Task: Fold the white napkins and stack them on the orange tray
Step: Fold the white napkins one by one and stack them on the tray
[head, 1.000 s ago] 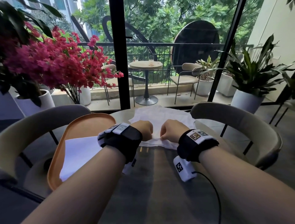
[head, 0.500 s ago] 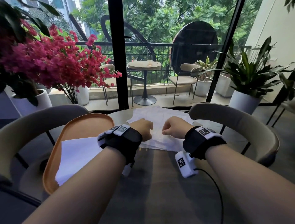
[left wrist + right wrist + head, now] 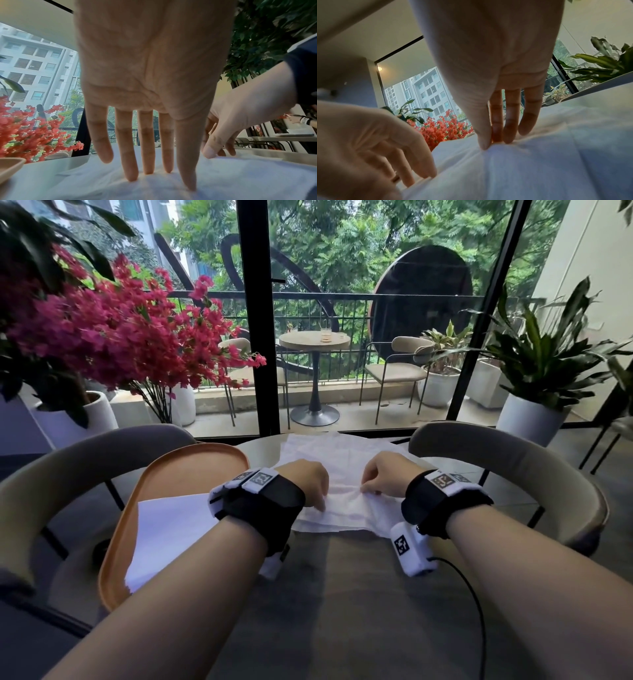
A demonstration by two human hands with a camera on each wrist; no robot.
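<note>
A crumpled white napkin [image 3: 346,474] lies spread on the round bench [image 3: 342,583], just right of the orange tray [image 3: 178,470], its far edge reaching toward the window side of the bench. The left hand [image 3: 303,481] comes down on the napkin's near part with its fingers straight and slightly spread; in the left wrist view the fingertips [image 3: 131,175] and thumb press into the cloth, and nothing is held between them. The right hand [image 3: 385,475] sits just right of it on the same napkin, the two hands close together but not touching. Its thumb and first fingers [image 3: 496,131] are drawn together on a small raised ridge of cloth, pinching it up from the surface, and the napkin bunches into wrinkles around that spot.

On the orange tray, left of the napkin, rests a flat folded white napkin [image 3: 171,529], partly hidden by the left forearm. The tray sits at the left edge of the bench. Each wrist wears a black band with white marker blocks. Grey curved chairs [image 3: 507,470] stand beyond the tray and the napkin, and a pot of pink flowers [image 3: 113,337] rises behind the tray.
</note>
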